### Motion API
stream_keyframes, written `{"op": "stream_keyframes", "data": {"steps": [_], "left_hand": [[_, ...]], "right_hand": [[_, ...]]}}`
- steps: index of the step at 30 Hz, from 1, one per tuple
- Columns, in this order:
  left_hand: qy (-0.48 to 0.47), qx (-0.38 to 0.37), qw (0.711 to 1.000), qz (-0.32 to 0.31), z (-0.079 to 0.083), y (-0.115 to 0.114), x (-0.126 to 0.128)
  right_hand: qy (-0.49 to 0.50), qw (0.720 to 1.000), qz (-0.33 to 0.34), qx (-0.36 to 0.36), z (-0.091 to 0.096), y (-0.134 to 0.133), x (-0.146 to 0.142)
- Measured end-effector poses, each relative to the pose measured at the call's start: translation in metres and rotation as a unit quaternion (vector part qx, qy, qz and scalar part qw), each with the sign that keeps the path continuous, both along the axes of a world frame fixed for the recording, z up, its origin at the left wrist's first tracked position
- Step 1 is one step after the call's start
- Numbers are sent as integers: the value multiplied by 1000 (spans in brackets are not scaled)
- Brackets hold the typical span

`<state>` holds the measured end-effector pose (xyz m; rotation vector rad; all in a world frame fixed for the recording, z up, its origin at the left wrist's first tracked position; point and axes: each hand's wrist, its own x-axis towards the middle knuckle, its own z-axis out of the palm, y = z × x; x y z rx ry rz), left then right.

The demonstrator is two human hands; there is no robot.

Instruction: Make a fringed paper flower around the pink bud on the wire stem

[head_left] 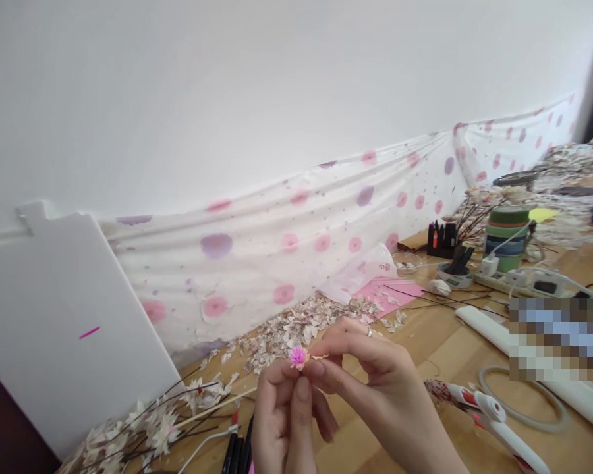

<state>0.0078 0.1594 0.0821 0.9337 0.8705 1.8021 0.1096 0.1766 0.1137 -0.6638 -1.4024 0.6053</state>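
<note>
A small flower (298, 357) with a bright pink centre and pale petals stands between my two hands. My left hand (289, 408) is closed, its thumb and fingertips pinching the flower from below. Just to the right, my right hand (370, 375) is closed in a pinch on a thin pale petal (320, 357) at the flower's side. Whether that petal is joined to the flower cannot be told. Behind the hands lies a heap of dried petals (286, 329) on the wooden table. A ring is on one right-hand finger.
At the right lie a white-and-red glue gun (491, 411) and a looped cable (556, 424). Finished-looking pale flowers on dark stems (153, 428) and black pens (234, 454) are at lower left. A white board (74, 316) leans at left; a green cup (507, 240) stands farther right.
</note>
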Motion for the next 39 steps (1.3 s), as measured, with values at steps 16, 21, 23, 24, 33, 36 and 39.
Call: {"op": "stream_keyframes", "data": {"steps": [16, 21, 23, 24, 33, 36, 39], "left_hand": [[-21, 19, 1000, 11, 1, 2, -5], [-30, -12, 999, 17, -3, 2, -5], [-20, -6, 999, 29, -4, 3, -8], [-11, -5, 1000, 29, -4, 3, -9], [-77, -65, 995, -24, 10, -1, -11], [-83, -89, 992, -19, 11, -2, -9], [-75, -53, 996, -19, 9, -2, -6]], "right_hand": [[-7, 1000, 16, 12, 0, 2, 2], [-19, 999, -7, 27, 1, 2, 2], [-20, 999, -11, 28, 1, 2, 1], [-19, 999, -12, 27, 2, 2, 1], [-15, 1000, 9, 21, -1, 1, -1], [-13, 1000, 9, 21, -2, 1, -2], [-13, 1000, 11, 19, -2, 1, -3]]}}
